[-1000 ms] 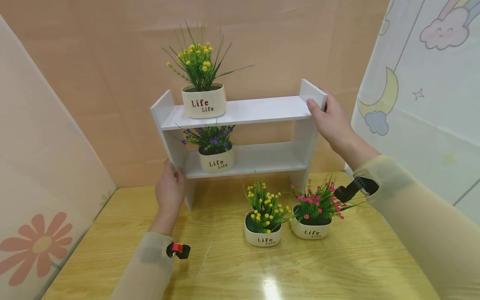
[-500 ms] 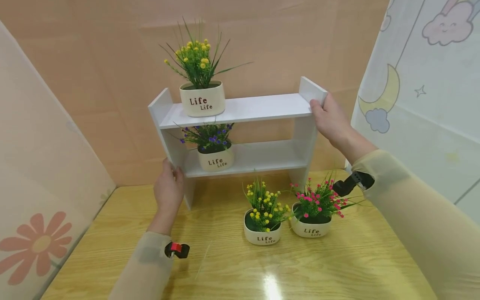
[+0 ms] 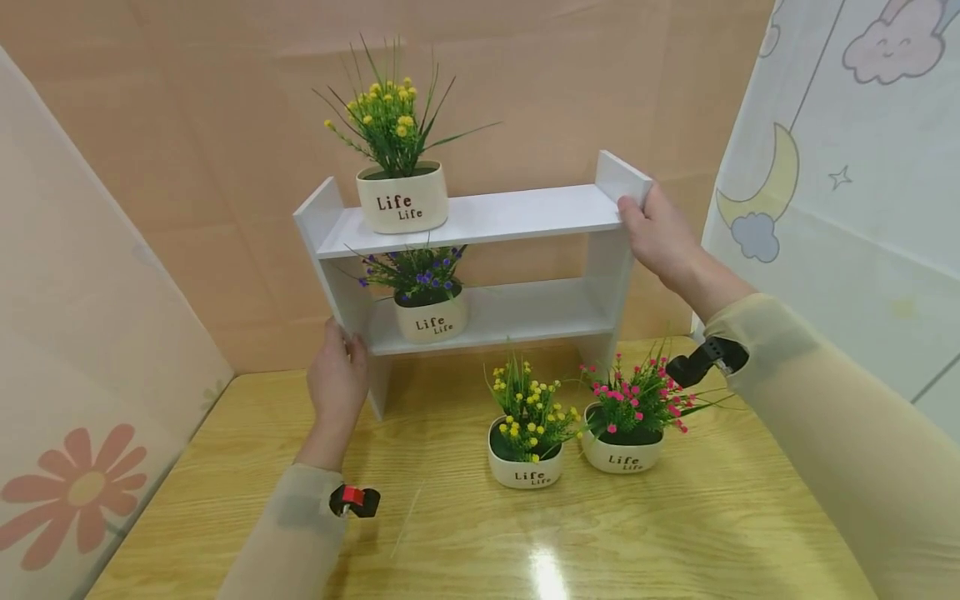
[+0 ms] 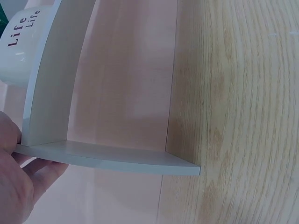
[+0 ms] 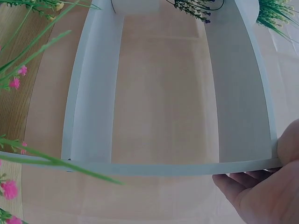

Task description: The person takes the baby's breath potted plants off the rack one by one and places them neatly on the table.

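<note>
A white two-tier shelf (image 3: 525, 215) stands at the back of the wooden table. My left hand (image 3: 337, 375) grips its left side panel near the lower board, thumb in front and fingers around the outside. On the opposite side my right hand (image 3: 663, 237) holds the right panel by the upper board, fingers behind it. A white pot with yellow flowers (image 3: 402, 197) sits at the left of the top board. Below it, on the lower board, is a pot with purple flowers (image 3: 431, 320). In the right wrist view the fingers (image 5: 233, 186) press against the panel's outer face.
On the table before the shelf stand a second pot with yellow flowers (image 3: 527, 473) and a pot with pink flowers (image 3: 624, 456), side by side. A peach cloth (image 3: 525, 92) hangs behind. Patterned cloths flank the wooden table (image 3: 450, 542) on both sides.
The head view has shifted very slightly. Both hands keep their hold on the shelf, and the pots stay where they were.
</note>
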A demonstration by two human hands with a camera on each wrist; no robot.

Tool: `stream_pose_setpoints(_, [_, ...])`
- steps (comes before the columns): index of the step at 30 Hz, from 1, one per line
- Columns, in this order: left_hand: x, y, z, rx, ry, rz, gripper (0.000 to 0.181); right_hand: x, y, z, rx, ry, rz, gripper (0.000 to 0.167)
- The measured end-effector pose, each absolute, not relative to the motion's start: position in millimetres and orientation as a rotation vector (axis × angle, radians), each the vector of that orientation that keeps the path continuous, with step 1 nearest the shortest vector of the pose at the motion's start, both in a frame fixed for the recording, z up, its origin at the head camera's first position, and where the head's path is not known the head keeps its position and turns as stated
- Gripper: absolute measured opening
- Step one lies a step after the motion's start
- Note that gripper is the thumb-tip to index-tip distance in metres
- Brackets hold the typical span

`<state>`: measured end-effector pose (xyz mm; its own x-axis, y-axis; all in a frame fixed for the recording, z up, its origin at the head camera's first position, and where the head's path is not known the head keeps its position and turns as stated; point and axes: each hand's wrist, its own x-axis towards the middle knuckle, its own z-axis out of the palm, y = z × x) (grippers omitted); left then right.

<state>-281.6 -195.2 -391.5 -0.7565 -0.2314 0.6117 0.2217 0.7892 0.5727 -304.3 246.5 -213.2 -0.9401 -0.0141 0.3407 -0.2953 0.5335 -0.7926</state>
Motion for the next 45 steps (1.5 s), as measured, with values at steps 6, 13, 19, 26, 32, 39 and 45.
stream_pose_setpoints(6, [-280.7,-194.3,-390.8,-0.001,-2.272,-0.843,0.037,-305.3,248.1,-212.0,0.284,-2.491,1.385,0.064])
stream_pose_setpoints(13, [-279.8,-193.0,-388.2,-0.002,-2.272,-0.834,0.037,-306.5,249.8,-210.6,0.290,-2.499,1.386,0.064])
stream_pose_setpoints(19, [-280.8,-193.8,-387.9,0.009,-2.278,-0.845,0.038,-306.7,248.7,-210.9,0.298,-2.470,1.417,0.063])
stream_pose_setpoints(26, [-282.0,-193.8,-387.9,-0.003,-2.261,-0.871,0.037,-306.2,247.7,-212.7,0.285,-2.450,1.441,0.063])
stream_pose_setpoints(32, [-279.7,-194.4,-387.7,-0.003,-2.274,-0.899,0.040,-306.1,246.7,-213.7,0.258,-2.459,1.382,0.063])
stream_pose_setpoints(39, [-273.1,-195.6,-385.6,0.000,-2.340,-1.014,0.048,-306.1,246.9,-213.2,0.261,-2.471,1.337,0.064])
stream_pose_setpoints(45, [-266.1,-193.9,-388.4,-0.005,-2.369,-1.135,0.058,-307.1,245.6,-215.5,0.234,-2.490,1.328,0.065])
